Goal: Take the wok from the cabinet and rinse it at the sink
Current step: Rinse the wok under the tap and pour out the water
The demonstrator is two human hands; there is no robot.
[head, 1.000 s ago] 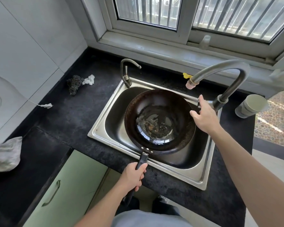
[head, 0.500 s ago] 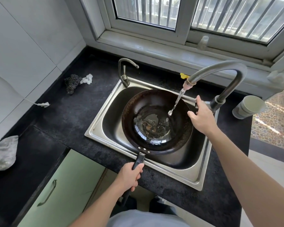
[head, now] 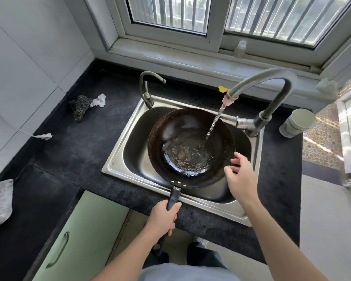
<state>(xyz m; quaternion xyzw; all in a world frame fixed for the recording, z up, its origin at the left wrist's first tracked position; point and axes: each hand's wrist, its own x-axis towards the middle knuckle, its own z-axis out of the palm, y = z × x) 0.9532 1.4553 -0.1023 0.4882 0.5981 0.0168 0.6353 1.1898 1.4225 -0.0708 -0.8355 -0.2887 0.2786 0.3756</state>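
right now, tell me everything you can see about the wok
The wok is dark, round and deep, metal by its look, with three rivets and a black handle that the left hand grips. It lies in the sink, handle over the near edge. Water from the faucet pools inside. The right hand hovers by its rim.

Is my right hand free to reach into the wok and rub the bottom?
Probably yes. The right hand is open, holds nothing and hovers at the right rim of the wok. Only the water stream falls into the bowl, and the left hand grips the handle.
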